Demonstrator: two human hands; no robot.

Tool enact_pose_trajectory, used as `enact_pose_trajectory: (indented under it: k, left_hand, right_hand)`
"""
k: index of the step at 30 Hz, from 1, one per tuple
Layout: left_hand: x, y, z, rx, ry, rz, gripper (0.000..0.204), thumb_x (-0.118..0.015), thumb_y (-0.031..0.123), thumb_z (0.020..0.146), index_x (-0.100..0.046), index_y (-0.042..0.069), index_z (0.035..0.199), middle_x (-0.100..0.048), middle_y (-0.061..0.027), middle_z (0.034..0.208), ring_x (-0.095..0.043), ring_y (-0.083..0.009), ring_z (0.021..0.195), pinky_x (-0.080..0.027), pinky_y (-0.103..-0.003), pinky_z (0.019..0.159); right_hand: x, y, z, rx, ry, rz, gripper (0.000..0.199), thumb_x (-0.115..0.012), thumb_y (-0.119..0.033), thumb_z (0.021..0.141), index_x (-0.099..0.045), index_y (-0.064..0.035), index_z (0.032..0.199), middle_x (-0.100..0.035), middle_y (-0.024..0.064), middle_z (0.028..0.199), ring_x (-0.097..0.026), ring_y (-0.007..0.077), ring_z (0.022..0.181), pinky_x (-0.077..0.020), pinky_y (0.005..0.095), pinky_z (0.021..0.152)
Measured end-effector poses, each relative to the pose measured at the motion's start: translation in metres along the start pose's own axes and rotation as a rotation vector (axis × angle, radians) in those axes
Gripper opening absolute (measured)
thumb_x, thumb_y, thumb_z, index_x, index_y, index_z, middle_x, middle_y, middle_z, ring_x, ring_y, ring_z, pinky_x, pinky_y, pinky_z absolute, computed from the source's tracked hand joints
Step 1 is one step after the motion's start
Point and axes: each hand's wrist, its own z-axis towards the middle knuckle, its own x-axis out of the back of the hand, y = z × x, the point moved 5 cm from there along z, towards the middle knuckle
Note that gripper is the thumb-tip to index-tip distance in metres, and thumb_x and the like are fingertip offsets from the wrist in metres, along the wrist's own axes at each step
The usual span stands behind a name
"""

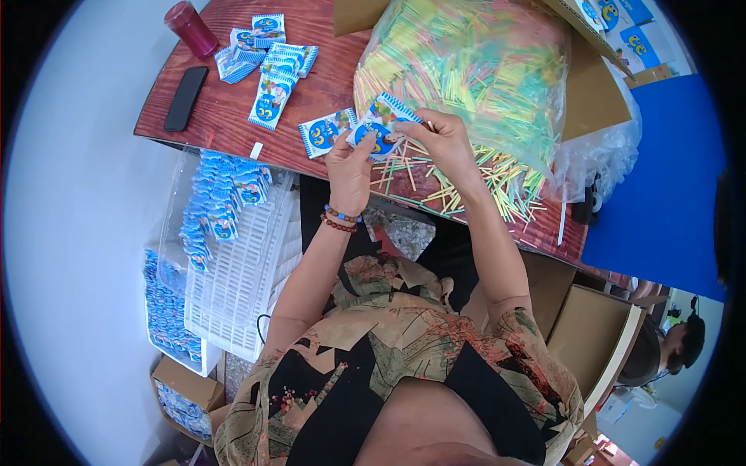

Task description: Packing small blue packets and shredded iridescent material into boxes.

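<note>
Both hands pinch one blue-white sachet (378, 124): left hand (350, 167) grips its lower edge, right hand (443, 140) its right side; another sachet (326, 132) just left.

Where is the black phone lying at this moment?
In the head view, the black phone lies at the table's far left edge, just below the red bottle and left of the scattered blue-and-white packets.
</note>
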Motion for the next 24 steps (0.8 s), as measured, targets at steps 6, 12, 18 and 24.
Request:
enact_pose_trajectory:
  k: [6, 12, 18, 24]
  left_hand:
    - [0.015, 0.013, 0.000, 0.068, 0.015, -0.148, 0.019, -0.055, 0.002, 0.092, -0.062, 0.000, 0.109, -0.065, -0.0109, 0.107, -0.062, -0.0215, 0.099, -0.050, -0.039, 0.090]
    - [0.047, 0.028, 0.010, -0.062, -0.021, -0.053, 0.016, -0.054, 0.004, 0.093, -0.064, -0.002, 0.103, -0.065, -0.0096, 0.104, -0.062, -0.0173, 0.096, -0.050, -0.034, 0.088]
    - [0.061, 0.033, 0.014, -0.202, 0.055, -0.098, 0.014, -0.058, 0.005, 0.092, -0.067, 0.001, 0.102, -0.065, -0.0070, 0.099, -0.061, -0.0149, 0.093, -0.049, -0.034, 0.088]
    - [0.067, 0.053, 0.009, -0.216, 0.108, -0.119, 0.019, -0.055, 0.008, 0.094, -0.061, 0.000, 0.110, -0.065, -0.0090, 0.101, -0.062, -0.0184, 0.095, -0.049, -0.036, 0.089]
  right_hand:
    - [-0.012, -0.020, 0.007, 0.123, 0.000, -0.050, 0.013, -0.065, -0.012, 0.087, -0.071, -0.0014, 0.089, -0.061, -0.0020, 0.068, -0.047, 0.0012, 0.062, -0.0349, 0.0208, 0.053]
    - [-0.026, -0.050, 0.012, 0.324, -0.069, -0.508, 0.009, -0.065, -0.010, 0.085, -0.072, -0.0039, 0.087, -0.057, 0.0071, 0.064, -0.050, 0.0059, 0.060, -0.0378, 0.0236, 0.053]
    - [-0.040, -0.049, 0.031, 0.322, -0.042, -0.311, 0.009, -0.065, -0.007, 0.083, -0.073, -0.0025, 0.087, -0.059, 0.0001, 0.064, -0.046, 0.0040, 0.058, -0.0349, 0.0233, 0.051]
    - [-0.068, -0.060, 0.048, 0.332, -0.108, -0.232, 0.014, -0.064, -0.009, 0.085, -0.071, 0.0013, 0.092, -0.069, 0.0041, 0.077, -0.060, 0.0063, 0.071, -0.0453, 0.0220, 0.062]
